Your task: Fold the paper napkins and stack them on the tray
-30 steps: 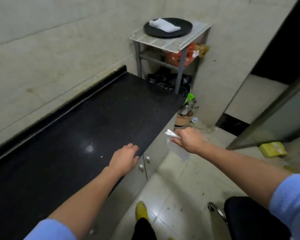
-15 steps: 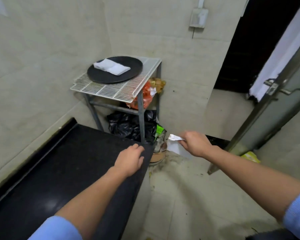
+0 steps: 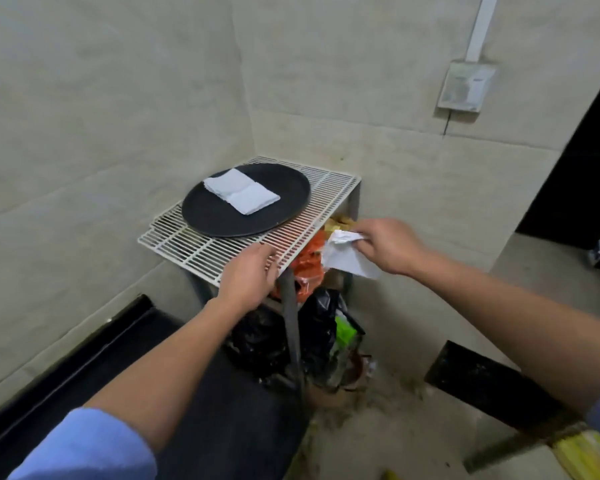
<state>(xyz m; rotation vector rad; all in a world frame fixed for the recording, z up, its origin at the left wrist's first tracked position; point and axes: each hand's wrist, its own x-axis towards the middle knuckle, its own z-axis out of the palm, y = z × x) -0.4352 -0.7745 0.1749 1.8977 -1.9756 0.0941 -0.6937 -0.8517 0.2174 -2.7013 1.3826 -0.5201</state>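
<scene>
Black counter (image 3: 222,393): lower left, under your left arm.
Wire rack (image 3: 326,195): in the corner, carrying the round tray (image 3: 284,188).
Your left hand (image 3: 248,275): fingers relaxed, holding nothing, at the rack's front edge.
Your right hand (image 3: 388,245): pinching a napkin (image 3: 347,258) just beside the rack.
Folded napkins (image 3: 243,195): lying on the tray.

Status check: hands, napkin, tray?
Right hand pinches loose napkin, right of wire rack. Left hand open at rack's front edge. Tray holds folded napkins. Nothing between napkin and tray.
</scene>
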